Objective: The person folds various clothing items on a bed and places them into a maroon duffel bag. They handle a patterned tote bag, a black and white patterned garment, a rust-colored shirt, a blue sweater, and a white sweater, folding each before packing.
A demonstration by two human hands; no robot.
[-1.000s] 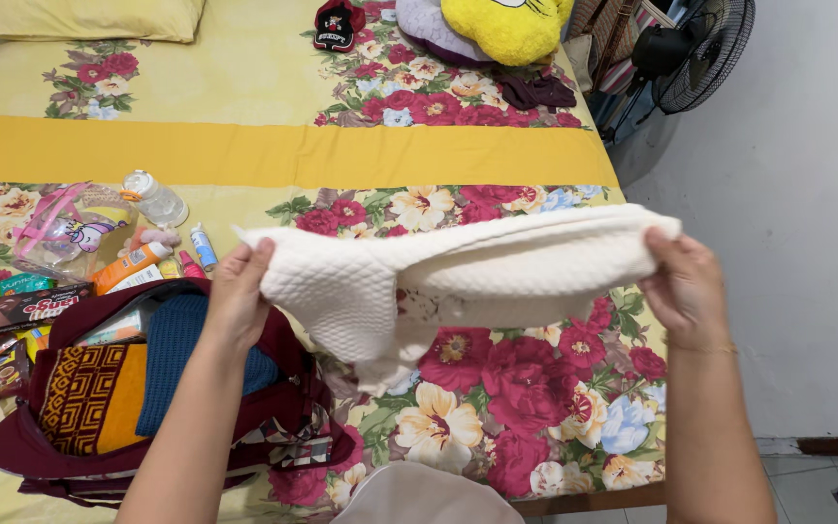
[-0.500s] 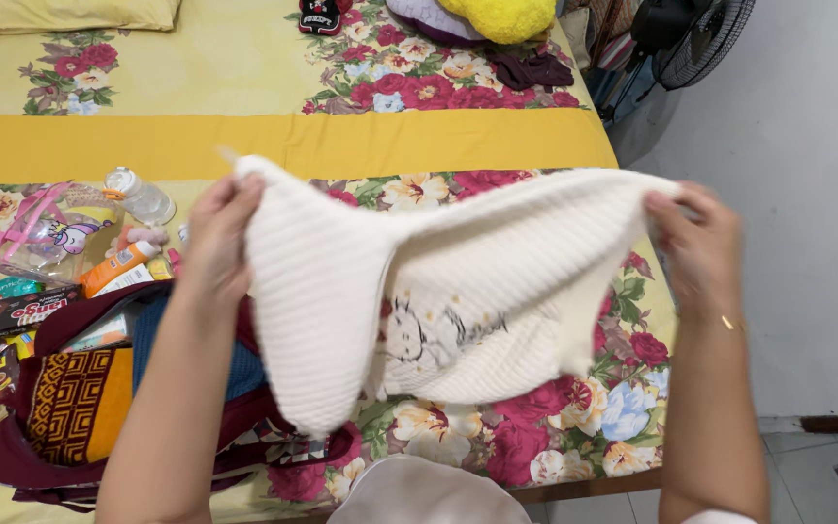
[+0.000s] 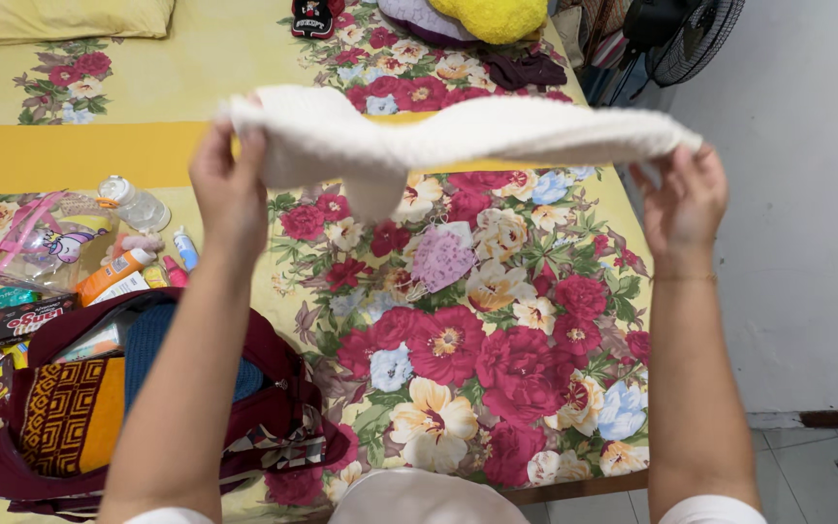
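- Head view: my left hand [image 3: 230,184] is raised over the bed, fingers pressed together and pinching one end of a cream knitted cloth [image 3: 438,136].
- My right hand [image 3: 683,199] pinches the other end of it, thumb and fingers closed on the edge, out near the bed's right side.
- The cloth hangs stretched between the two hands, bunched into a narrow band, with one fold drooping near the middle; it is held in the air, clear of the floral bedsheet [image 3: 497,359].
- Below my left forearm lies an open maroon bag [image 3: 273,427] with a blue folded cloth [image 3: 162,340] and a yellow patterned cloth [image 3: 75,408] inside it.
- Just left of the bag I see a clear pouch [image 3: 50,243], a small plastic bottle [image 3: 138,204] and a few tubes [image 3: 118,272] scattered on the sheet.
- At the far end of the bed rest a yellow plush toy [image 3: 497,17] and a pillow [image 3: 60,17]; a fan [image 3: 695,34] stands beyond the bed's right corner.
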